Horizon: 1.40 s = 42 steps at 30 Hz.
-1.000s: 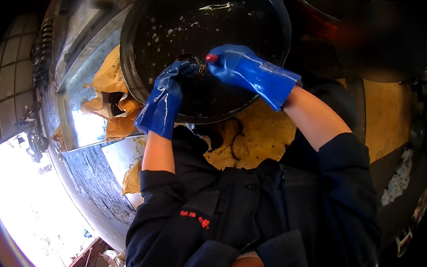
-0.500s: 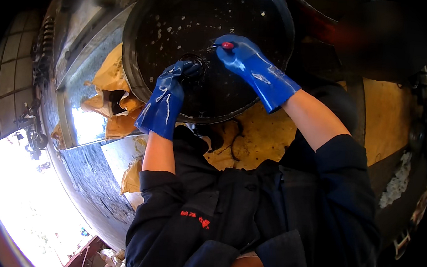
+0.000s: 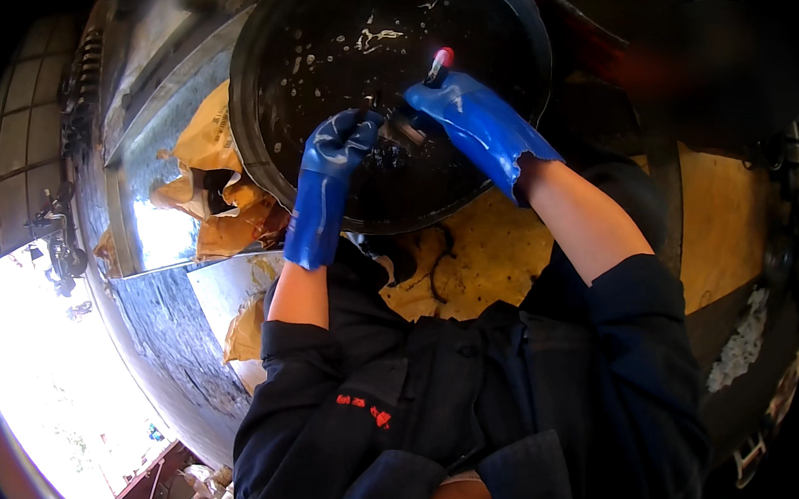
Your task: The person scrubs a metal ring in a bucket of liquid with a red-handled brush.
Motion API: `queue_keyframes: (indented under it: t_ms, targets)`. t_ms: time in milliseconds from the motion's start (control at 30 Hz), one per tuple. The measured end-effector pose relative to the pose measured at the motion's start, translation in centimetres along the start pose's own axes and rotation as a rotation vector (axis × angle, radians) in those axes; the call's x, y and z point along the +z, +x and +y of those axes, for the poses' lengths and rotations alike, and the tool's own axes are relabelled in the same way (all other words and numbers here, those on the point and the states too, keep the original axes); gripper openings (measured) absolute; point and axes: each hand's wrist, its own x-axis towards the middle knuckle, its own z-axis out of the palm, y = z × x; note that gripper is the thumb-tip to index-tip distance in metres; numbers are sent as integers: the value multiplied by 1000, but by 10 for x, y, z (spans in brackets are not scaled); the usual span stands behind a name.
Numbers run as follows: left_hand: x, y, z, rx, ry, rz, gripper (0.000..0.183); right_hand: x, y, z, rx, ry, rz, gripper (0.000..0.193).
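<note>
My two hands wear blue rubber gloves, above a large round black tub [image 3: 263,163] of dark liquid [image 3: 337,72] with bubbles and bright reflections. My right hand [image 3: 454,97] is closed round a black handle with a red end [image 3: 442,60], which points up and away from me. The working end of this tool is blurred below the glove, so its kind does not show. My left hand [image 3: 342,141], left of it, is closed on a dark part [image 3: 372,104]. Only a narrow piece of that part shows above the fingers, and its shape is unclear.
Torn brown paper sacks [image 3: 209,146] lie left of the tub, by a metal-edged surface [image 3: 166,98]. Yellowish board [image 3: 500,251] shows beneath the tub's near side. A wooden panel [image 3: 721,233] stands at the right. Bright daylight comes in at lower left.
My right hand has tipped the tool, so its red end now points up and away. My left hand has turned more upright and shifted slightly right. The reflections on the liquid have changed.
</note>
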Motion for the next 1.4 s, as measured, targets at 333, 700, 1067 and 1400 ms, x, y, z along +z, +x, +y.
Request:
queue_keyframes:
  t_ms: [333,700,1067,1400]
  targets:
    - [-7,6,13,799,990,115,24,-19,-9,-33,80,-243,173,37]
    - [-14,-14,0,581,892,158,23,-13,0,-38,62,-287,85,39]
    - [-254,-43,-79,-257,505,734,45,-18,-6,-36,38,-194,139,40]
    - [-108,9,-36,-64,332,268,44,-29,5,-17,2,-132,252,38]
